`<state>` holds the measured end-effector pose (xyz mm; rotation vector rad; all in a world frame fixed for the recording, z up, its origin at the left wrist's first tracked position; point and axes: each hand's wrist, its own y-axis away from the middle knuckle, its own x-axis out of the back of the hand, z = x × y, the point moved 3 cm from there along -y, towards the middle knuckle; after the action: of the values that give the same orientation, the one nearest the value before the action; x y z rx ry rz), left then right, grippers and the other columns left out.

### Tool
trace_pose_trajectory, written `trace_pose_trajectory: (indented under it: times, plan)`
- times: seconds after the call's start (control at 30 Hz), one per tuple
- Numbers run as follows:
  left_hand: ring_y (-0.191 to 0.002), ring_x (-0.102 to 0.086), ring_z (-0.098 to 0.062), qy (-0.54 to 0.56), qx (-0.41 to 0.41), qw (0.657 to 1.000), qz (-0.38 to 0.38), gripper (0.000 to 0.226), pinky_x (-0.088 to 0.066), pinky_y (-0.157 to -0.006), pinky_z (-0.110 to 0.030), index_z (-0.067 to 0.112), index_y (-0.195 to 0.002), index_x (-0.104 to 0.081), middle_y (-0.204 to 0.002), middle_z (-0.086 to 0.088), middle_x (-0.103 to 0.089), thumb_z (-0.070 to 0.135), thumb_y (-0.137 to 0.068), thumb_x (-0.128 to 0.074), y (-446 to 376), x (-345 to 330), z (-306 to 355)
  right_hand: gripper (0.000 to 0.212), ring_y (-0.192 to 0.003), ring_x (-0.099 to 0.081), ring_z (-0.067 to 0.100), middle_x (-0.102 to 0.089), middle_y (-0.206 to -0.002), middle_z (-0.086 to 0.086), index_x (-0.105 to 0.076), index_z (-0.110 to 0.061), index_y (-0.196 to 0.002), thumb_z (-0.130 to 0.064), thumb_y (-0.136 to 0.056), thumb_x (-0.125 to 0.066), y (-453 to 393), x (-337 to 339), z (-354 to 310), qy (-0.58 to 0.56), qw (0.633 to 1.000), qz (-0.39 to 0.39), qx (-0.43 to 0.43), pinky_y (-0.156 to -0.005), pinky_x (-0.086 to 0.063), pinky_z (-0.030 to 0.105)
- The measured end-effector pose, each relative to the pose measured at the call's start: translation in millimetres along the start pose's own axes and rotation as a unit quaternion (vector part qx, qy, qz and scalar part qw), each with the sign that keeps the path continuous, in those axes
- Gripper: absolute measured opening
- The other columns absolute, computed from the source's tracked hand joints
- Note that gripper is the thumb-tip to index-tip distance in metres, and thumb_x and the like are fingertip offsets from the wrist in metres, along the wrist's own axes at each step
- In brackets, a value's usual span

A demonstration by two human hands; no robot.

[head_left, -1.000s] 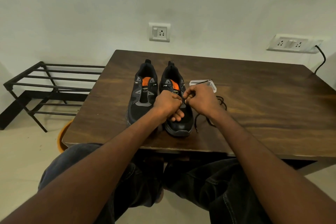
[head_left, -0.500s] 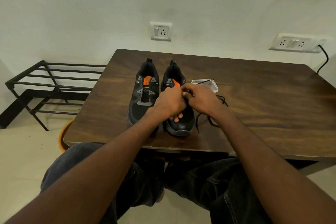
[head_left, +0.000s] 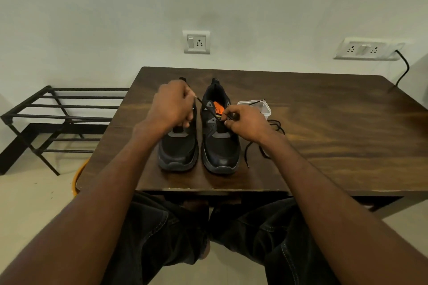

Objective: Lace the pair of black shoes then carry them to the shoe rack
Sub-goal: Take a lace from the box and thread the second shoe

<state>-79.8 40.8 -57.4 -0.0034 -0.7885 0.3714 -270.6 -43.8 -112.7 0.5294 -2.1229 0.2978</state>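
Note:
Two black shoes stand side by side on the wooden table (head_left: 324, 122), toes toward me. The right shoe (head_left: 220, 146) has an orange tongue; the left shoe (head_left: 178, 148) is partly hidden behind my left hand. My left hand (head_left: 172, 105) is raised above the left shoe and pinches one end of a black lace (head_left: 203, 105) that runs taut down to the right shoe's eyelets. My right hand (head_left: 245, 122) pinches the lace at the right side of that shoe. More lace (head_left: 273, 127) trails on the table to the right.
A small clear plastic container (head_left: 260, 107) sits just behind my right hand. A black metal shoe rack (head_left: 58, 118) stands on the floor left of the table. An orange stool edge (head_left: 77, 176) shows under the table's left corner. Wall sockets hang behind.
My left hand has moved up and to the left, away from the right shoe, drawing the lace end out taut. My right hand stays at the shoe's eyelets.

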Motion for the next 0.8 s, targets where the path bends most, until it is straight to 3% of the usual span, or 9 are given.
trace_pose_trajectory:
  times: [0.13, 0.2, 0.27, 0.37, 0.5, 0.63, 0.7, 0.8]
  plan:
    - [-0.044, -0.064, -0.009, -0.004, -0.023, 1.0, 0.005, 0.008, -0.049, -0.042, -0.019, 0.022, -0.106, -0.062, -0.065, -0.003, -0.069, 0.025, -0.106, -0.055, 3.5, -1.3, -2.6, 0.024, -0.103, -0.062, 0.015, -0.063, -0.12, 0.001, -0.076, -0.029, -0.113, -0.014, -0.096, -0.069, -1.8, -1.8, -7.6, 0.029, 0.999, 0.019, 0.014, -0.091, -0.058, 0.037]
    - [-0.045, -0.065, -0.009, -0.014, -0.04, 0.999, -0.027, 0.009, -0.051, -0.046, -0.021, 0.023, -0.106, -0.065, -0.062, -0.002, -0.069, 0.026, -0.106, -0.057, 5.1, -15.3, -3.7, 0.033, -0.101, -0.063, 0.013, -0.064, -0.118, 0.001, -0.075, -0.024, -0.119, -0.003, -0.096, -0.062, -0.9, -1.0, -15.0, -0.061, 0.997, 0.035, 0.028, -0.088, -0.058, 0.033]
    - [-0.045, -0.065, -0.009, -0.024, -0.049, 0.998, -0.041, 0.009, -0.05, -0.047, -0.019, 0.024, -0.104, -0.066, -0.061, -0.001, -0.07, 0.028, -0.105, -0.058, 5.2, -25.2, -2.7, 0.031, -0.101, -0.067, 0.005, -0.072, -0.117, -0.002, -0.075, -0.019, -0.121, -0.002, -0.1, -0.06, 1.6, 2.7, -22.4, -0.189, 0.981, 0.042, 0.027, -0.091, -0.056, 0.025]
    - [-0.045, -0.064, -0.007, -0.014, -0.064, 0.996, -0.061, 0.008, -0.047, -0.046, -0.016, 0.026, -0.107, -0.067, -0.063, -0.001, -0.07, 0.029, -0.104, -0.061, 5.9, -30.2, 1.5, 0.029, -0.1, -0.069, -0.002, -0.075, -0.113, -0.001, -0.072, -0.011, -0.126, -0.002, -0.1, -0.063, 4.5, 6.2, -27.9, -0.286, 0.956, 0.024, 0.054, -0.091, -0.053, 0.013]
    - [-0.047, -0.065, -0.012, 0.024, -0.058, 0.993, -0.096, 0.01, -0.051, -0.049, -0.02, 0.024, -0.107, -0.071, -0.063, -0.003, -0.071, 0.029, -0.102, -0.064, 6.3, -29.8, 1.1, 0.019, -0.103, -0.072, 0.005, -0.078, -0.108, -0.001, -0.077, -0.01, -0.115, -0.01, -0.097, -0.071, 6.7, 8.1, -22.5, -0.256, 0.963, 0.028, 0.077, -0.088, -0.056, 0.017]
    - [-0.049, -0.066, -0.017, 0.072, -0.036, 0.994, -0.074, 0.01, -0.051, -0.046, -0.022, 0.021, -0.104, -0.071, -0.06, -0.004, -0.069, 0.026, -0.103, -0.062, 2.3, -23.4, 0.3, 0.017, -0.088, -0.075, 0.01, -0.08, -0.094, 0.008, -0.078, -0.004, -0.109, -0.013, -0.095, -0.075, 9.3, 14.2, -17.6, -0.289, 0.955, -0.004, 0.067, -0.079, -0.056, 0.017]
    - [-0.05, -0.066, -0.019, 0.095, -0.037, 0.992, -0.073, 0.011, -0.051, -0.047, -0.024, 0.021, -0.105, -0.072, -0.059, -0.004, -0.068, 0.025, -0.104, -0.061, -0.8, -18.9, 1.5, 0.016, -0.078, -0.074, 0.015, -0.077, -0.085, 0.012, -0.077, -0.002, -0.108, -0.012, -0.096, -0.073, 11.6, 16.1, -18.0, -0.313, 0.948, -0.006, 0.06, -0.078, -0.06, 0.024]
    - [-0.053, -0.067, -0.018, 0.073, -0.05, 0.991, -0.101, 0.015, -0.055, -0.049, -0.027, 0.026, -0.112, -0.07, -0.064, -0.004, -0.07, 0.026, -0.106, -0.057, 0.0, -20.1, 0.3, 0.015, -0.059, -0.065, 0.02, -0.066, -0.069, 0.01, -0.075, -0.001, -0.106, -0.013, -0.1, -0.068, 12.0, 13.8, -17.6, -0.35, 0.936, -0.004, 0.031, -0.062, -0.058, 0.029]
